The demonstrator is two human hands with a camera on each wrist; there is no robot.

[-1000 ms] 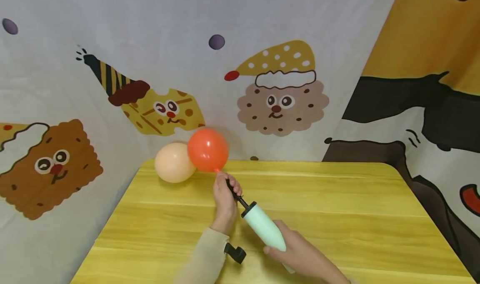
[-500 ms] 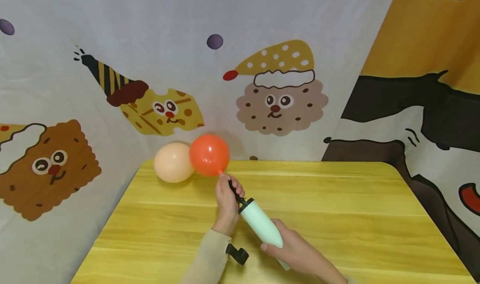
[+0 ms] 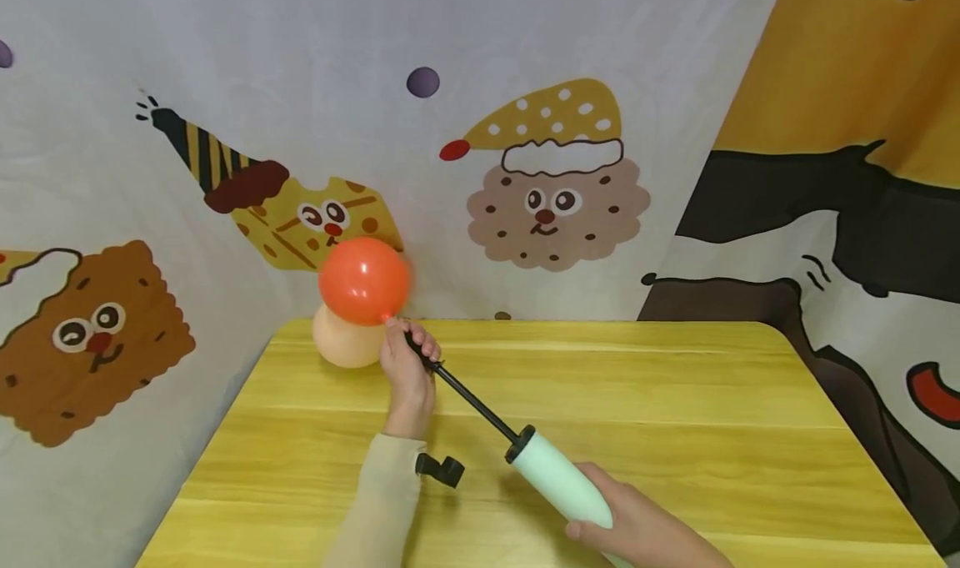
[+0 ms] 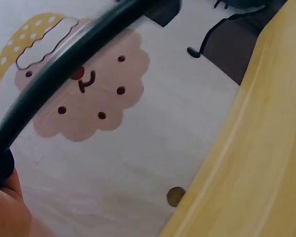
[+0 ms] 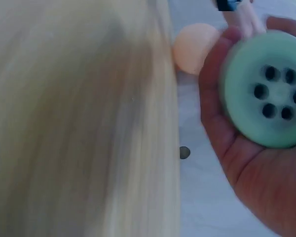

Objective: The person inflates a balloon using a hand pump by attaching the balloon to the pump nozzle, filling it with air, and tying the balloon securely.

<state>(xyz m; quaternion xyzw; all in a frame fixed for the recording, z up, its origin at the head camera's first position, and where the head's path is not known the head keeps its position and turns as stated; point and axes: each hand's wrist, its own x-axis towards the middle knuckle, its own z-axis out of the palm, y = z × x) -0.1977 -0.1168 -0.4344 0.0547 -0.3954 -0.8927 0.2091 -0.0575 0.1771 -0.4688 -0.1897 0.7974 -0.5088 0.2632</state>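
Observation:
My left hand [image 3: 407,369] grips the black nozzle end of a balloon pump, and the neck of an inflated red balloon [image 3: 365,280] sits at its fingertips. My right hand [image 3: 637,514] holds the mint-green body of the balloon pump [image 3: 562,478]. Between the hands, a long black rod [image 3: 477,401] shows, drawn well out of the pump body. In the left wrist view the rod [image 4: 64,74] crosses the upper left. Several holes mark the round green base [image 5: 281,91] in the right wrist view, with fingers curled about it.
A peach balloon [image 3: 348,340] rests at the table's back left, partly hidden behind the red one. The yellow wood-grain table [image 3: 675,401] lies below both hands. Behind it hangs a cloth [image 3: 525,17] printed with cartoon figures. A black strap mount [image 3: 441,469] juts from the left wrist.
The rod was pushed nearly into the pump body half a second ago and is now pulled far out. The left hand and red balloon moved up-left; the right hand moved down-right.

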